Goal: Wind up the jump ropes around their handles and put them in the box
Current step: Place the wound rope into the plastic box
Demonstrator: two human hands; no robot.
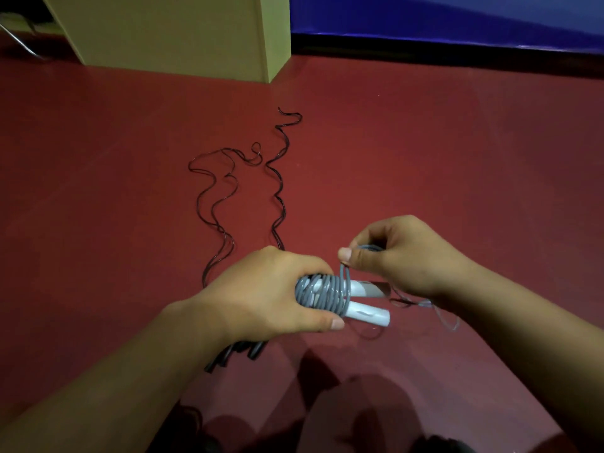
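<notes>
Grey cord (327, 291) sits in tight turns around the two white handles (366, 302), and my left hand (271, 299) holds this bundle with the fingers closed over the wound end. My right hand (402, 256) pinches the free part of the cord just above the bundle, thumb against finger, so both hands are closed on the same rope.

I think the winding is almost finished, and here is the risk. The loose tail (444, 317) hangs under my right wrist; if I release the pinch before it is tucked, the stiff turns can spring open. The turns near the bare handle ends can also slide off.

The black ropes (225, 207) lie unwound on the red floor (425, 142), with their handles (235, 354) under my left forearm. My arm could drag them into a tangle.

I cannot say if the yellow object (183, 31) behind is the box.
</notes>
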